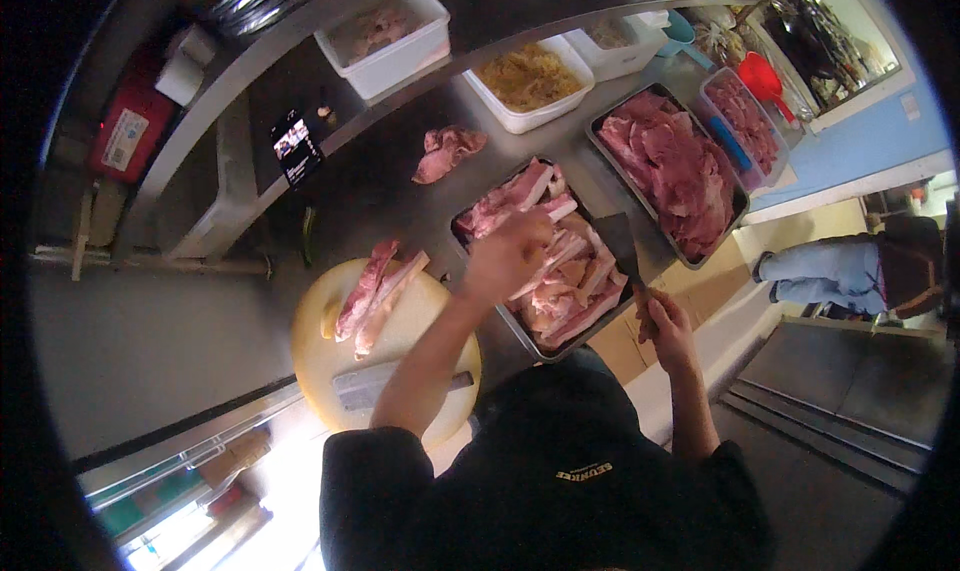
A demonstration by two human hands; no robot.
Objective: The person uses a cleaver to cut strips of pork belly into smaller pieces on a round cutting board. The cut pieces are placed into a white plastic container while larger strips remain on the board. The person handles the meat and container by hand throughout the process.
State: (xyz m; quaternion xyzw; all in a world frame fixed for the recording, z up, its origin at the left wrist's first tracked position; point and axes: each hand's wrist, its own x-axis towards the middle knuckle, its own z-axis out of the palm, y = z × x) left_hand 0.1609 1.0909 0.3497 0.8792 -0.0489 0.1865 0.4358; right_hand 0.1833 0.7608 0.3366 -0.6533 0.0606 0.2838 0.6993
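My right hand (670, 332) grips the wooden handle of a dark-bladed cleaver (619, 245), whose blade reaches over the right edge of a metal tray (550, 355). Raw pork strips (574, 282) with pale fat and rind fill that tray. Over the strips is my left hand (510, 259), blurred, and its fingers are too unclear to show whether they hold meat. On the round cutting board (311, 368) to the left lie two long pork strips (379, 293). A second cleaver (367, 385) rests there too, partly covered by my left forearm.
Sliced raw meat fills another tray (671, 173), beside a clear plastic tub of meat pieces (742, 124). A loose meat piece (448, 153) lies on the steel counter (352, 211). White tubs (529, 120) stand behind. A phone (294, 147) leans at the shelf. Another person (832, 274) is at right.
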